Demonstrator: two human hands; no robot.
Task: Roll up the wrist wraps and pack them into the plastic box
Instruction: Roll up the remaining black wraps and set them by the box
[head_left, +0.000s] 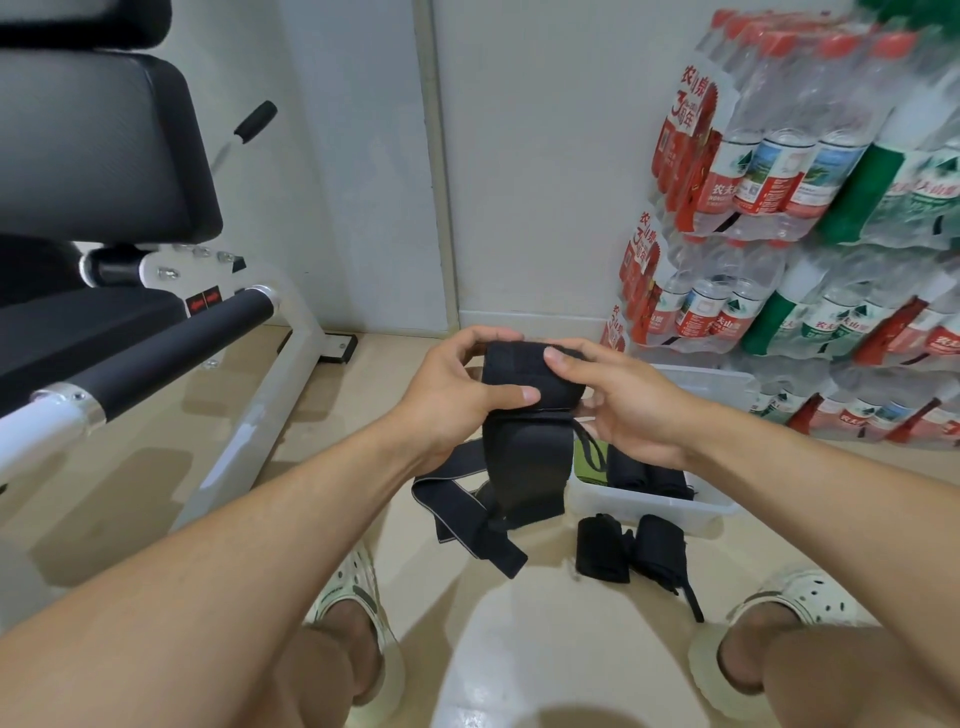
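We hold a black wrist wrap in both grips, left hand and right hand curled round it, above the plastic box.

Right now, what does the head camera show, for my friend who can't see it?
Both hands, left hand and right hand, hold a black wrist wrap mid-roll above the floor. Two rolled wraps lie beside a clear plastic box holding more; bottled water packs stand to the right.
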